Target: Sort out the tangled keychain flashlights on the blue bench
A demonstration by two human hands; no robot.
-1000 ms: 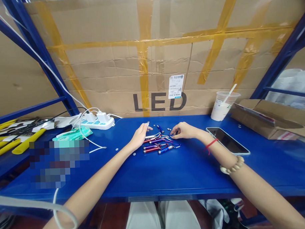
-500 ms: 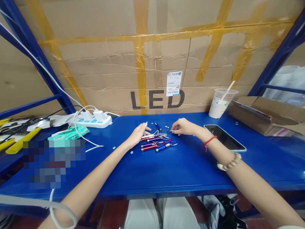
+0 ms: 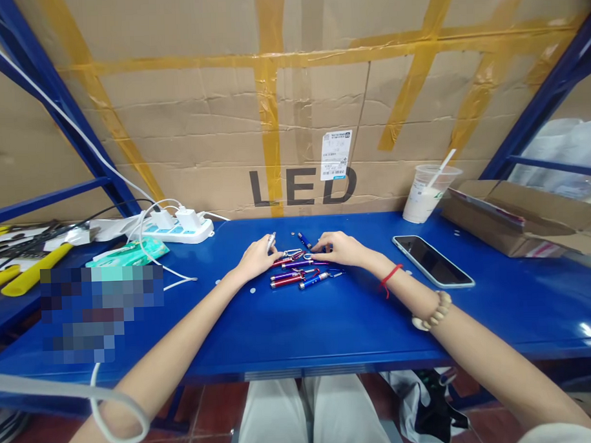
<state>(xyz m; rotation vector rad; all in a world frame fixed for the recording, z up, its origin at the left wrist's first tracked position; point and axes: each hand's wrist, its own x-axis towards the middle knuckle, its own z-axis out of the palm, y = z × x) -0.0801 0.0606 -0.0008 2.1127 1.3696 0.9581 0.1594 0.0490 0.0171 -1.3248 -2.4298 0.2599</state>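
Observation:
My left hand (image 3: pixel 258 258) is closed around a slim silver tube (image 3: pixel 271 241) that sticks up between thumb and fingers. Its fingertips are beside a small pile of keychain flashlights with carabiner clips. In the pile lie a red flashlight (image 3: pixel 286 282), a purple flashlight (image 3: pixel 297 265) and a blue flashlight (image 3: pixel 314 281). My right hand (image 3: pixel 340 249) reaches over the pile's right side, fingers bent and pinched together near the clips; what is in them is hidden. Just behind its fingertips lies a short dark-blue tube (image 3: pixel 304 240).
On the blue table (image 3: pixel 299 337), a phone (image 3: pixel 432 260) lies right of my right forearm. Beyond it stand a drink cup (image 3: pixel 424 194) and an open cardboard box (image 3: pixel 509 224). A power strip (image 3: pixel 189 231), a green packet (image 3: pixel 129 252) and yellow-handled tools (image 3: pixel 38 269) are leftward.
My right hand has moved left, from beside the pile to over the clips. The left hand stays beside the pile, still holding the silver tube. The view has shifted slightly.

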